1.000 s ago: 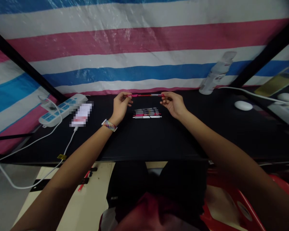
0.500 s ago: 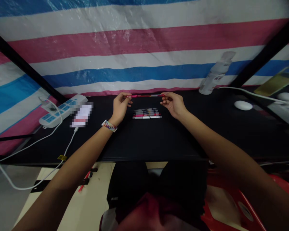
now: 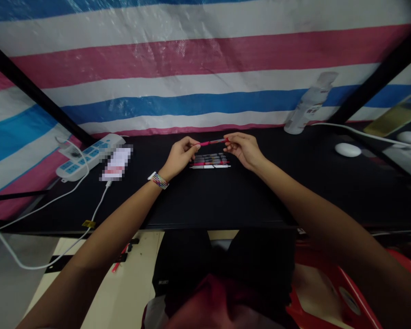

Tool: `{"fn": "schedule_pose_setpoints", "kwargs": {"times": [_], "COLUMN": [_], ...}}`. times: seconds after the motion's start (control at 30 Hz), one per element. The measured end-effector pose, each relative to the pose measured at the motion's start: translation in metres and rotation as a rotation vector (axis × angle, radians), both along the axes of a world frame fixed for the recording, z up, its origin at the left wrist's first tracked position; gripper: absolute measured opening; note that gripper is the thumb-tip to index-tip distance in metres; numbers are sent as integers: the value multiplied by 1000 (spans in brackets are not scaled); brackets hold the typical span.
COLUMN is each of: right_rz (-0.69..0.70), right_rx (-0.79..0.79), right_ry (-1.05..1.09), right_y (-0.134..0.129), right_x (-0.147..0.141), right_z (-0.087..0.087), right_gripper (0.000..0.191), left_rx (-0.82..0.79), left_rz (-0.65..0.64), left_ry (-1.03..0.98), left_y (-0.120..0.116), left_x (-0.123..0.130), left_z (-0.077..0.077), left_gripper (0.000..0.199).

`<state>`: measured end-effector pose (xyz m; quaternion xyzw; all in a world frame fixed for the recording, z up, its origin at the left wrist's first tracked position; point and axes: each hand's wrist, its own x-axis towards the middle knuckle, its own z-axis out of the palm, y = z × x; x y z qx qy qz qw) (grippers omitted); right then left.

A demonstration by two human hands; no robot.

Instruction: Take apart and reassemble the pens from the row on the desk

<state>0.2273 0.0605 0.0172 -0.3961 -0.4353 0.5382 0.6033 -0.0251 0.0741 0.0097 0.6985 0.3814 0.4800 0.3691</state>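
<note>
Red pen (image 3: 210,142) near the back of the worktop (image 3: 219,201), decent room out front

Left hand (image 3: 178,158) has its fingers pinched narrow on one end, right hand (image 3: 245,150) does the same on the other, just past a row of pens (image 3: 210,161). Good stretch of worktop from that row to the front edge. Striped sheet (image 3: 192,84) is close behind, so way less space there. Power strip (image 3: 89,156) and bottle (image 3: 304,109) sit well off to either side.
</note>
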Motion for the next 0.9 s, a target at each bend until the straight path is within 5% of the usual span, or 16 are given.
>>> {"fn": "schedule_pose_setpoints", "kwargs": {"times": [0.17, 0.33, 0.53, 0.7, 0.8, 0.9], "right_rz": [48, 21, 53, 52, 61, 73], "right_rx": [24, 13, -25, -22, -13, -3], "right_ry": [-13, 20, 37, 35, 40, 39], "right_y": [-1, -3, -3, -2, -1, 0], "right_x": [-2, -4, -5, -6, -6, -6], "right_z": [-1, 0, 0, -2, -4, -6], "right_gripper": [5, 3, 4, 5, 4, 3], "left_rx": [49, 102, -17, 224, 196, 176], "left_rz": [80, 2, -45, 21, 31, 12], "left_ry": [68, 17, -23, -5, -17, -42], "left_y": [2, 1, -3, 4, 8, 9], "left_x": [-2, -1, 2, 0, 0, 1], "left_z": [0, 2, -1, -4, -6, -8], "left_gripper": [46, 15, 28, 51, 32, 33]}}
